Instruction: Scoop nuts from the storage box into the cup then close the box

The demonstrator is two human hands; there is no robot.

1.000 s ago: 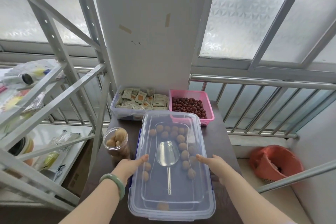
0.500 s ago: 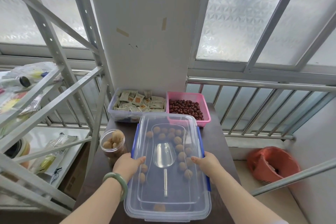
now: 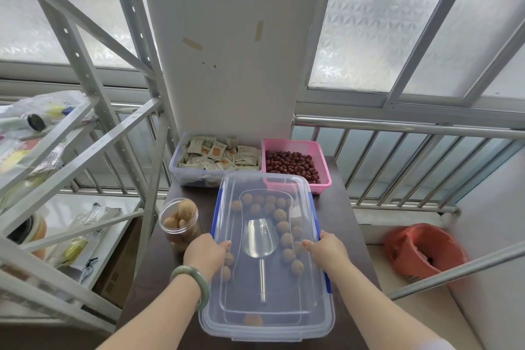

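A clear storage box (image 3: pixel 267 318) sits on the dark table (image 3: pixel 147 287) with its clear lid (image 3: pixel 264 187) on top. Through the lid I see several walnuts (image 3: pixel 279 214) and a metal scoop (image 3: pixel 260 239) inside. Blue side latches (image 3: pixel 328 281) run down both long edges. My left hand (image 3: pixel 206 254) presses on the left edge of the lid, fingers curled over the rim. My right hand (image 3: pixel 328 253) grips the right edge the same way. A clear cup (image 3: pixel 179 221) holding walnuts stands just left of the box.
Behind the box are a clear tub of snack packets (image 3: pixel 216 155) and a pink basket of red dates (image 3: pixel 295 165). A white metal rack (image 3: pixel 85 150) stands at the left. A railing (image 3: pixel 397 128) runs on the right, with an orange bin (image 3: pixel 423 253) on the floor.
Both hands have slid from flat on the lid to its side edges and curled over the rim. The blue latches have come into sight along the sides.
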